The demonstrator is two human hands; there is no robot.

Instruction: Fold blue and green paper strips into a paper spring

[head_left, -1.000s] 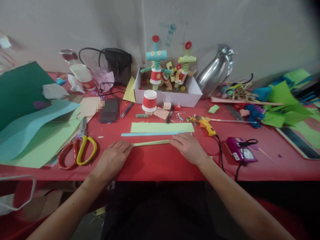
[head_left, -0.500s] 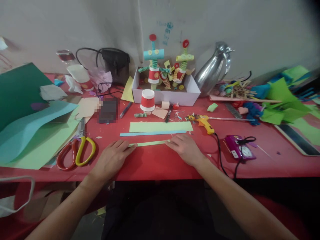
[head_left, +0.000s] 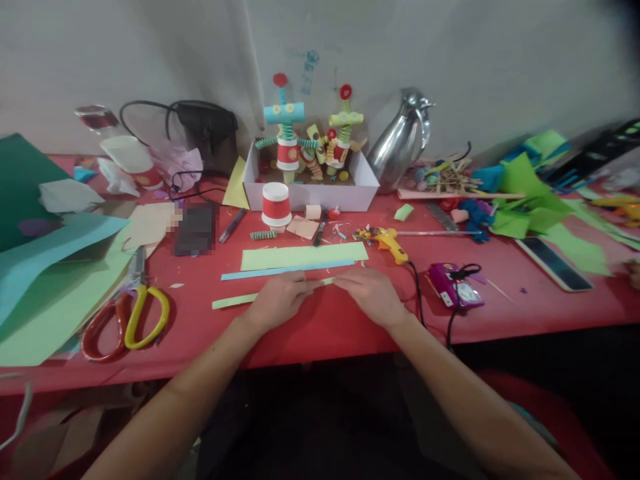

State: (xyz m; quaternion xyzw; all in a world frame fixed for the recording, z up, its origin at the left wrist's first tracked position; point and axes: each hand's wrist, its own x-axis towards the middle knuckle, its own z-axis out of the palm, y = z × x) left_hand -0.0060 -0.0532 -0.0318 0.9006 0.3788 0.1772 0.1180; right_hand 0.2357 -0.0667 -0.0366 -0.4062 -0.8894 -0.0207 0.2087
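Note:
A narrow light-green paper strip (head_left: 233, 301) lies flat on the red table (head_left: 320, 327). My left hand (head_left: 280, 300) rests on the strip's middle, fingers pressed down on it. My right hand (head_left: 367, 293) presses on the strip's right end, fingers flat. Both hands nearly touch. Just beyond them lie a thin blue strip (head_left: 280, 272) and a wider light-green paper piece (head_left: 305, 255).
Scissors (head_left: 125, 317) and coloured sheets (head_left: 50, 267) lie at left. A yellow glue gun (head_left: 387, 241) and purple device (head_left: 455, 285) sit at right. A white box (head_left: 310, 190) with paper figures, a red-banded cup (head_left: 276, 205), a metal jug (head_left: 400, 140) and a black bag (head_left: 205, 130) stand behind.
My left hand has slid right along the green strip, from its left end to its middle, close to my right hand. The view has shifted to the right.

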